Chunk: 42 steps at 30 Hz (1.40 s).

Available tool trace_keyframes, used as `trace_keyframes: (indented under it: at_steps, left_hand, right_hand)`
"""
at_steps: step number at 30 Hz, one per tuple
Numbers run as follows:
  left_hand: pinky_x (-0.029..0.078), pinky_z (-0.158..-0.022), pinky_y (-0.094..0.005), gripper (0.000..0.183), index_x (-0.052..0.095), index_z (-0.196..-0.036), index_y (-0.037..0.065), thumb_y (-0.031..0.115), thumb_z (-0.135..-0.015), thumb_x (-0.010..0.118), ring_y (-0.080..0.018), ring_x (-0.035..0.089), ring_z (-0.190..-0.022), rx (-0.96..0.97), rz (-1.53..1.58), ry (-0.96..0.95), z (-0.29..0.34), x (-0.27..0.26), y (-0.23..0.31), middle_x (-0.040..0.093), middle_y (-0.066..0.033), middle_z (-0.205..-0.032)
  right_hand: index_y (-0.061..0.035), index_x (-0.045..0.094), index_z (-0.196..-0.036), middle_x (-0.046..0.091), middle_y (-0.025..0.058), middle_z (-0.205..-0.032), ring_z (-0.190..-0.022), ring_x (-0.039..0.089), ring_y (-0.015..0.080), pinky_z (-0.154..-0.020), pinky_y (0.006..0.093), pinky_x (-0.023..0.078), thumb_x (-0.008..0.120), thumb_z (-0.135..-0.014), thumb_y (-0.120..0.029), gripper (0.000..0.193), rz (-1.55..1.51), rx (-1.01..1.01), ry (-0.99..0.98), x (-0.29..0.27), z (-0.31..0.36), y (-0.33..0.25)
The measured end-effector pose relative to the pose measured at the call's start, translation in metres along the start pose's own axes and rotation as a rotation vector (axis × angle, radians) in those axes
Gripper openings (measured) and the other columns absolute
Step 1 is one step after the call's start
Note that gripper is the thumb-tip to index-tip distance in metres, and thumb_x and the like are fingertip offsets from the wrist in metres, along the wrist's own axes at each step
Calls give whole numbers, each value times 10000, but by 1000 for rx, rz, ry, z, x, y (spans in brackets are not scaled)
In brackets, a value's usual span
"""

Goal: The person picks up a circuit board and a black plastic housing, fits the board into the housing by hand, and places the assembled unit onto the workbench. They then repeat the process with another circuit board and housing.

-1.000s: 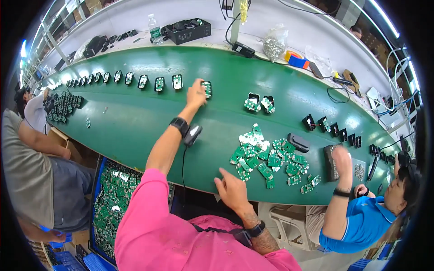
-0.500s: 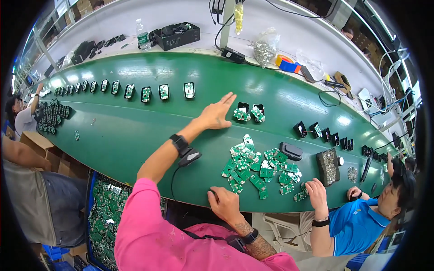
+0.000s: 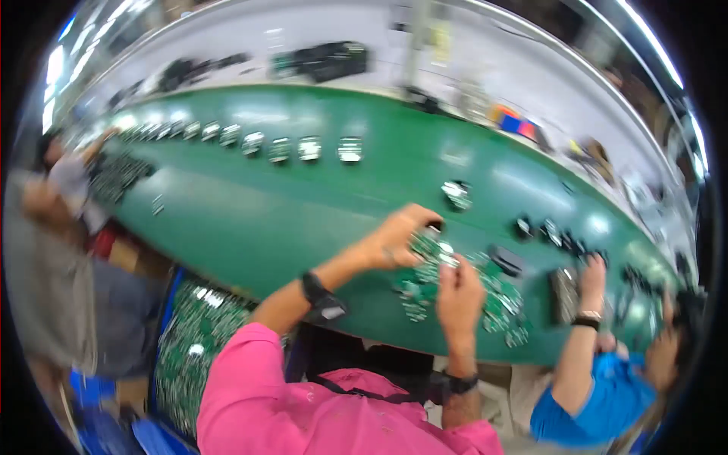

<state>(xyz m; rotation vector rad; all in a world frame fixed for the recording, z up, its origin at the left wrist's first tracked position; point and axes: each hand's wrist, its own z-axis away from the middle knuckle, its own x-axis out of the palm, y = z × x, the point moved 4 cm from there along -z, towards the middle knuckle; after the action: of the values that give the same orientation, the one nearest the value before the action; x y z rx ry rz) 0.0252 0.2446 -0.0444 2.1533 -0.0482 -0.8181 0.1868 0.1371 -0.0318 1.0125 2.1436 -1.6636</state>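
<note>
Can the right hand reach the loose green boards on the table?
Probably yes: the right hand is near the loose green boards with nothing visible between, though it seems busy at the case in the left hand.

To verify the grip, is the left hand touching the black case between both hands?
Touching: the head view shows the left hand gripping the black case by its edge.

First: Your light's bright. Long white tube lamps burn out at upper right; your glossy green tabletop throws back pale glare.
Second: Sharpness? Your frame's motion-blurred. Small green circuit boards piled on the table smear together; your pink fabric shirt reads crisper.
First: Your rim bends too, fisheye-fashion, corners gone black.
</note>
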Motion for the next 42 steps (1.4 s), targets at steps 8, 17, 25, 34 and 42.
trace_keyframes:
  at_steps: [8,17,25,34,42]
  left_hand:
    - [525,-851,-408,762,434,-1385,41,81,-680,720,-385,589,-1046,-276,223,174,83,38,66,522,-187,-1273]
    - [565,-843,-320,732,500,-1388,73,43,-707,766,-219,602,-1138,-445,263,380,127,17,84,503,-130,-1367]
    - [561,-855,-317,763,319,-1484,74,-21,-828,696,-172,588,-1126,-340,569,232,119,45,91,459,-91,-1380]
    - [548,-655,-261,649,338,-1458,72,-79,-875,580,-137,590,-1005,-613,900,182,121,44,104,484,-86,-1297]
    - [552,-764,-259,613,379,-1454,98,5,-891,603,-130,606,-1030,-508,904,200,117,41,119,495,-72,-1284]
  right_hand:
    - [42,591,-1011,658,101,-770,-576,635,157,-487,236,498,647,-947,-62,134,-460,342,-415,-2,36,29]
    - [35,668,-780,644,43,-659,-565,584,93,-506,253,448,674,-950,-184,277,-451,284,-307,23,68,-13]
    - [44,618,-720,548,65,-543,-496,463,85,-458,292,338,628,-967,-143,310,-171,120,-221,-7,82,-24]
    - [29,613,-1153,631,54,-803,-589,566,85,-547,214,465,732,-842,-15,336,-238,1,-193,-44,72,-47]
    - [48,642,-1119,645,41,-793,-608,602,80,-539,204,474,653,-927,-2,199,-712,371,-205,-30,82,-20]
